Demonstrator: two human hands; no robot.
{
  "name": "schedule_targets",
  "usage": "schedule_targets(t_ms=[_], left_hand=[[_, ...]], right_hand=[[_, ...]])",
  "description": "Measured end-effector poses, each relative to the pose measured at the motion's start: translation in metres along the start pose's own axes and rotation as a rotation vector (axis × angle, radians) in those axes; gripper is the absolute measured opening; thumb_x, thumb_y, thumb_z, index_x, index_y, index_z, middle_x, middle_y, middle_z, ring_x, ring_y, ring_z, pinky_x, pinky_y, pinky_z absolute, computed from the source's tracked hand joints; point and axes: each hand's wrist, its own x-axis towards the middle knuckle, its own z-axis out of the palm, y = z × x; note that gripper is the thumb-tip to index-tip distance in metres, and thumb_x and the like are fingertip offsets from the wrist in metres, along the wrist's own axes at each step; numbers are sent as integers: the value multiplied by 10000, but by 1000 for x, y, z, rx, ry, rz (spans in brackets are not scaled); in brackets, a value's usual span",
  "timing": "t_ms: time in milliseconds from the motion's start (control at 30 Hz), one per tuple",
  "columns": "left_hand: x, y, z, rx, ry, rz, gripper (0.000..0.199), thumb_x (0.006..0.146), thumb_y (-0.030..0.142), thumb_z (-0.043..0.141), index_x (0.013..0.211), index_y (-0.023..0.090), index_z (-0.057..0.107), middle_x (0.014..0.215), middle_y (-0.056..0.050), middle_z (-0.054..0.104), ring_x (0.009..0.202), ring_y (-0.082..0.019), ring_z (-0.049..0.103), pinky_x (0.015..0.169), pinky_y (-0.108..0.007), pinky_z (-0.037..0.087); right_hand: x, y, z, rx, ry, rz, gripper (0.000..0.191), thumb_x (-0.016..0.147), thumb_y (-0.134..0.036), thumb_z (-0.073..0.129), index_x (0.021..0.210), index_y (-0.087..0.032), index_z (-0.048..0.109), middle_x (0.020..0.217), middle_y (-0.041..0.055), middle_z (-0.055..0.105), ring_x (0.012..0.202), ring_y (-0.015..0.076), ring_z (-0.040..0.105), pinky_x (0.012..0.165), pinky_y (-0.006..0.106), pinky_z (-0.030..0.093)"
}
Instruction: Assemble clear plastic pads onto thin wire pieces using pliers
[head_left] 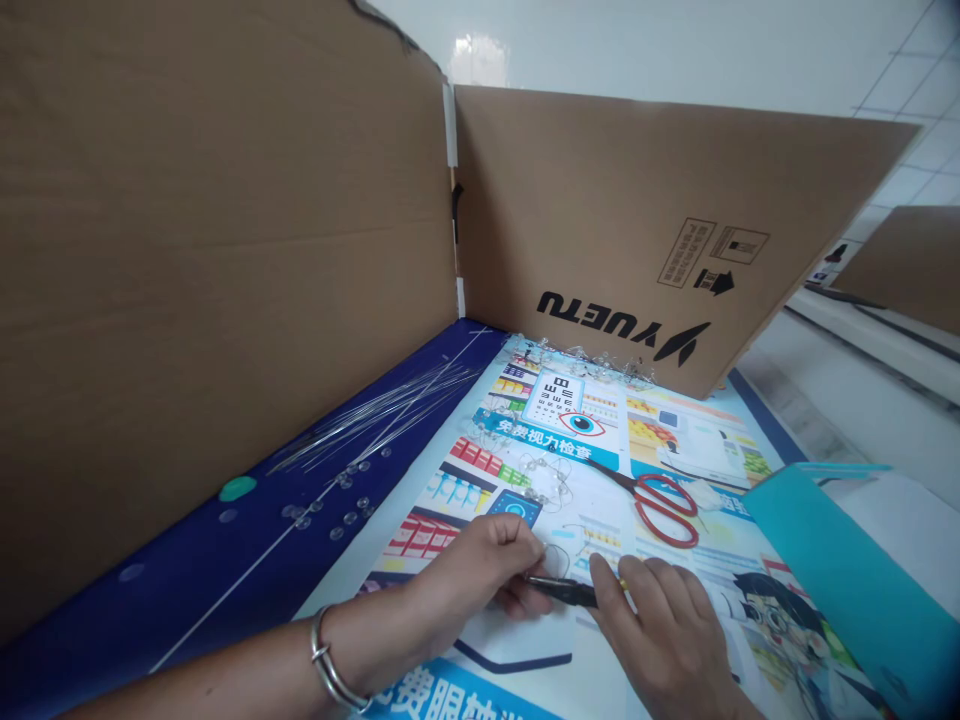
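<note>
My right hand (660,630) grips a small black-handled pair of pliers (562,590), its thumb and fingers around the thick end. My left hand (476,580), with a metal bangle (328,660) on the wrist, pinches a thin wire (556,560) at the pliers' tip; the fingers hide the exact grip. Just beyond my hands lie red-handled scissors (660,510) and a small cluster of transparent beads on wire (544,480). Several straight wires (375,415) and loose transparent beads (330,505) lie on a dark blue mat (180,580).
A printed paper poster with an eye chart (570,410) covers the work surface. Cardboard panels (225,250) stand at the left and far side, with more beaded wire along the far panel's foot. A teal folder (840,570) rises at the right, and white tiles lie behind.
</note>
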Motion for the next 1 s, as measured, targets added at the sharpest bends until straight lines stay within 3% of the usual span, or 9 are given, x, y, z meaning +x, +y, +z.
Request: schedule_targets(t_ms=[533, 1000], left_hand=[[2, -10, 1, -58, -13, -38, 254, 748, 386, 588, 720, 150, 496, 557, -32, 657, 543, -156, 653, 465, -187, 419], [3, -12, 0, -48, -44, -5, 233, 762, 360, 577, 706, 153, 485, 552, -11, 642, 478, -122, 625, 459, -180, 429]], right_hand=[[1, -2, 4, 55, 23, 7, 268, 796, -160, 537, 1055, -138, 602, 890, 110, 601, 818, 250, 496, 730, 409, 359], [2, -2, 3, 88, -14, 22, 237, 799, -155, 531, 1024, -155, 602, 856, 101, 584, 799, 236, 474, 704, 391, 348]])
